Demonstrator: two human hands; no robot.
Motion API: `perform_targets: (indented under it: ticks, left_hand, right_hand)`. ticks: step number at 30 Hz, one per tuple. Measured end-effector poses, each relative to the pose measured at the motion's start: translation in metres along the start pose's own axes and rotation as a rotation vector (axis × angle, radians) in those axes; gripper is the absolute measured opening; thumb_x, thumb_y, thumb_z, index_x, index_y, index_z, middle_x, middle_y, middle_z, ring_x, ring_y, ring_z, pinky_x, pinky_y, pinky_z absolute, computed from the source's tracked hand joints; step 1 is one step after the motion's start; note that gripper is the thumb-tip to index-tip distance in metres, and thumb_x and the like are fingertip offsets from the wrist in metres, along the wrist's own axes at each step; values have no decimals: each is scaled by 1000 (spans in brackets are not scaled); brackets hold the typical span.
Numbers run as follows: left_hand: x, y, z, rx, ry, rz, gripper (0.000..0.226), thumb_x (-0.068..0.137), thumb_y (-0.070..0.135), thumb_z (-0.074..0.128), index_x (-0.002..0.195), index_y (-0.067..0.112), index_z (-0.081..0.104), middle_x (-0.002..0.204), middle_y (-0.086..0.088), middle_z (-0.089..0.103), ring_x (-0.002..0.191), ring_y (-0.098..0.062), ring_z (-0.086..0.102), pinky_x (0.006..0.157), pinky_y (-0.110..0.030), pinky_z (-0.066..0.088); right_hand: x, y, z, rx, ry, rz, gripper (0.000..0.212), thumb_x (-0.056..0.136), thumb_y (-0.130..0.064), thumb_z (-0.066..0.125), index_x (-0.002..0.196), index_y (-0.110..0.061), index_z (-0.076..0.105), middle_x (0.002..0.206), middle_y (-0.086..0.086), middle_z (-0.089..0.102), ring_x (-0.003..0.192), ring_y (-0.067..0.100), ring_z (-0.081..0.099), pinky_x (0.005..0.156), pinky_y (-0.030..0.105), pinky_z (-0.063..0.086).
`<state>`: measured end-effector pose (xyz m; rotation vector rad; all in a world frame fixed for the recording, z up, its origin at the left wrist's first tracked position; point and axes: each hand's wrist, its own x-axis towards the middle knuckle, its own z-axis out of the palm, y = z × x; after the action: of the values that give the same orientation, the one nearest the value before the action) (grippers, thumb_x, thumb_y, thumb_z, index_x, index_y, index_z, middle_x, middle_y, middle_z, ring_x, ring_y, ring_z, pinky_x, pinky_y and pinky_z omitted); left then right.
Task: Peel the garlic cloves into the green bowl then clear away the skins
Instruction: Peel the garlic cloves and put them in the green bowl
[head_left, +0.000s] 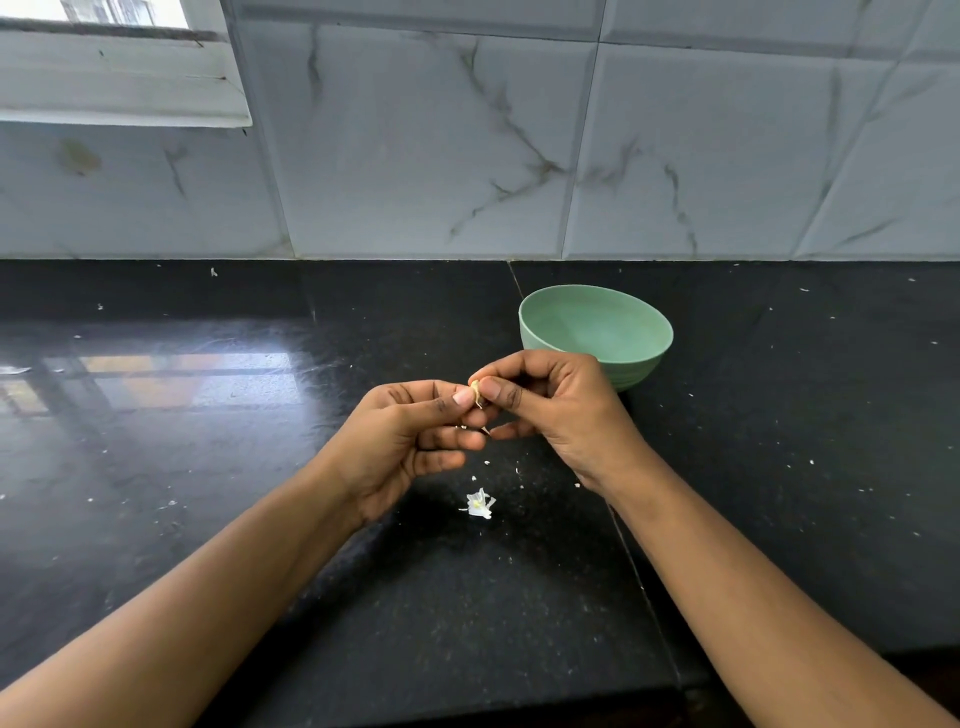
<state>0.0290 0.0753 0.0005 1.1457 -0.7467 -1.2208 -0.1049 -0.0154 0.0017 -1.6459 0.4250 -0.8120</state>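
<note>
At frame centre the left grip (410, 441) and right grip (550, 410) both pinch one garlic clove (475, 391) between thumb and forefinger — just lower left of the green bowl (597, 327). Loose skins (480, 504) lie on the bench (779, 467) below them.

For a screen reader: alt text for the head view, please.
The left hand and right hand pinch a garlic clove between them above a black countertop. A green bowl stands just behind the right hand; a scrap of white skin lies on the countertop nearer the camera.
</note>
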Motion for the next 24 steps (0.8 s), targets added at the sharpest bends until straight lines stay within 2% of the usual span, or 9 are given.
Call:
perform_targets:
  ticks: [4, 7, 9, 12, 19, 24]
  left_hand:
    - [1, -3, 1, 165, 95, 133, 15, 73, 22, 67, 80, 8, 68, 72, -4, 72, 59, -10, 68, 47, -16, 50]
    - [0, -4, 3, 227, 160, 211, 8, 80, 13, 68, 81, 6, 69, 71, -7, 73, 60, -11, 69, 49, -18, 52]
    - [-2, -4, 4, 317, 193, 276, 4, 80, 11, 69, 81, 7, 71, 69, -7, 74, 61, -12, 70, 51, -18, 53]
    - [-3, -7, 4, 507, 255, 396, 4, 80, 11, 73, 77, 15, 73, 67, -3, 73, 64, -14, 71, 55, -21, 55]
    - [-2, -10, 3, 627, 312, 502, 10, 79, 14, 75, 75, 23, 74, 64, 3, 72, 63, -17, 71, 58, -24, 58]
    - [-2, -12, 2, 661, 310, 523, 10, 80, 14, 74, 77, 24, 74, 65, 5, 73, 63, -12, 71, 61, -26, 59]
  right_hand:
    - [0, 1, 1, -70, 82, -10, 10, 84, -3, 67, 78, -11, 68, 66, 1, 69, 64, 12, 68, 58, 27, 56]
    - [0, 3, 4, -157, 131, -34, 10, 83, -5, 68, 77, -13, 68, 67, 3, 68, 62, 11, 66, 56, 25, 56]
    - [0, 5, 4, -201, 149, -43, 10, 83, -6, 68, 77, -14, 68, 69, 9, 69, 64, 18, 68, 57, 28, 58]
    - [0, 6, 5, -295, 186, -78, 11, 82, -9, 70, 75, -17, 69, 71, 12, 72, 66, 30, 69, 62, 41, 59]
    - [-1, 6, 7, -318, 217, -94, 7, 79, -9, 72, 75, -15, 71, 68, 8, 72, 64, 25, 69, 63, 44, 59]
    - [-1, 10, 9, -390, 276, -147, 6, 72, -21, 70, 69, -16, 70, 59, 1, 68, 56, 20, 67, 58, 44, 57]
